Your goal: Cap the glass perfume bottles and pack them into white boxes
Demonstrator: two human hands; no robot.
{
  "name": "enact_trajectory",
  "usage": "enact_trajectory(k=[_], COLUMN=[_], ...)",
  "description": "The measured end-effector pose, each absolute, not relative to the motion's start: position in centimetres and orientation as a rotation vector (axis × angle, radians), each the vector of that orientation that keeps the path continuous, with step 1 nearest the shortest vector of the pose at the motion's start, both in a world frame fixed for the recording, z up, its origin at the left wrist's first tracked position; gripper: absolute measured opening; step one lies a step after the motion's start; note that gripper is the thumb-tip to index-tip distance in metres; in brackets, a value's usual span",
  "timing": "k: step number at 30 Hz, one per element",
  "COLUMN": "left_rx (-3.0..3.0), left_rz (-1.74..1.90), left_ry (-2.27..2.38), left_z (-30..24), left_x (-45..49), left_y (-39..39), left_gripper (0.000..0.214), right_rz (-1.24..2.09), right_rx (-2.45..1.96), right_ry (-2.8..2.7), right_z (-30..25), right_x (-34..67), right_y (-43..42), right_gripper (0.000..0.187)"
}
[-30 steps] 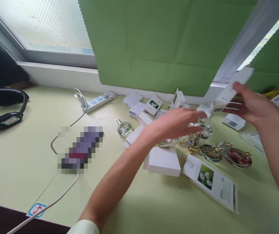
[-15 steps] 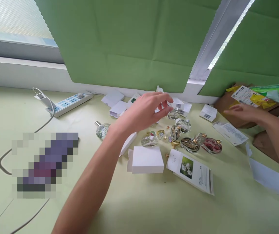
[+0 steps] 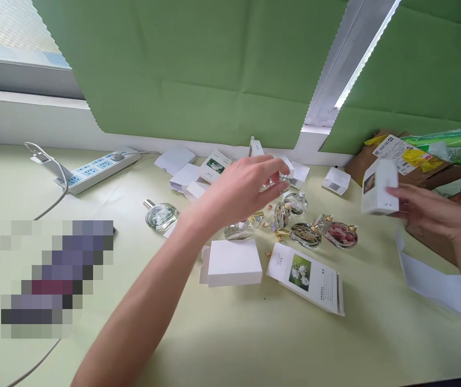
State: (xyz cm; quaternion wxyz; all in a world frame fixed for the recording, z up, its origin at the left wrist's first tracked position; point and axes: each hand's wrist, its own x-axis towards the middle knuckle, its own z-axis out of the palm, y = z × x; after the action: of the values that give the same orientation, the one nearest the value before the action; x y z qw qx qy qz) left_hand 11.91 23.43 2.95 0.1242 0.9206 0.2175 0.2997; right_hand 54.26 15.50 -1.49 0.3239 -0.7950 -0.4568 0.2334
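Note:
At the right, my right hand (image 3: 427, 209) is closed on a small white box (image 3: 379, 188) with a picture on one face, held tilted above the table. My left hand (image 3: 256, 180) reaches over the middle group of glass perfume bottles, thumb and fingers curved but apart. Close to its fingertips is a clear bottle, mostly covered by the hand. Around it lie a clear perfume bottle (image 3: 295, 204), a gold-patterned bottle (image 3: 305, 235) and a pink one (image 3: 341, 235). Small gold caps (image 3: 257, 217) are scattered between them.
A blank white box (image 3: 235, 262) and a flower-printed box (image 3: 306, 277) lie in front. Another bottle (image 3: 161, 216), a power strip (image 3: 97, 169) and a blurred-out dark object (image 3: 58, 274) are at the left. A brown carton (image 3: 424, 172) stands at the far right.
My right hand has picked up the white box from the table beside the carton and raised it. My left hand has stayed over the bottles. The view has shifted slightly.

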Motion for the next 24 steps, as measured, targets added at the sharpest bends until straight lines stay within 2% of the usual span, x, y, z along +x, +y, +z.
enact_trajectory(k=[2, 4, 7, 15, 24], left_rx=[2.690, 2.711, 2.722, 2.520, 2.462], left_rz=[0.885, 0.933, 1.115, 1.741, 1.852], left_ry=[0.576, 0.519, 0.484, 0.581, 0.632], left_z=[2.2, 1.3, -0.1, -1.5, -1.7], left_x=[13.3, 14.8, 16.3, 16.3, 16.5], left_y=[22.6, 21.8, 21.3, 23.4, 23.7], left_gripper=[0.023, 0.024, 0.028, 0.021, 0.027], right_rz=[0.948, 1.028, 1.127, 1.270, 1.313], right_rx=[-1.581, -1.173, -0.895, -0.653, -0.619], right_ry=[-0.960, -0.900, -0.887, -0.889, -0.908], right_z=[0.0, 0.7, 0.5, 0.4, 0.7], right_x=[49.6, 44.6, 38.7, 34.2, 33.6], right_y=[15.2, 15.4, 16.6, 19.6, 19.7], right_gripper=[0.031, 0.020, 0.014, 0.010, 0.008])
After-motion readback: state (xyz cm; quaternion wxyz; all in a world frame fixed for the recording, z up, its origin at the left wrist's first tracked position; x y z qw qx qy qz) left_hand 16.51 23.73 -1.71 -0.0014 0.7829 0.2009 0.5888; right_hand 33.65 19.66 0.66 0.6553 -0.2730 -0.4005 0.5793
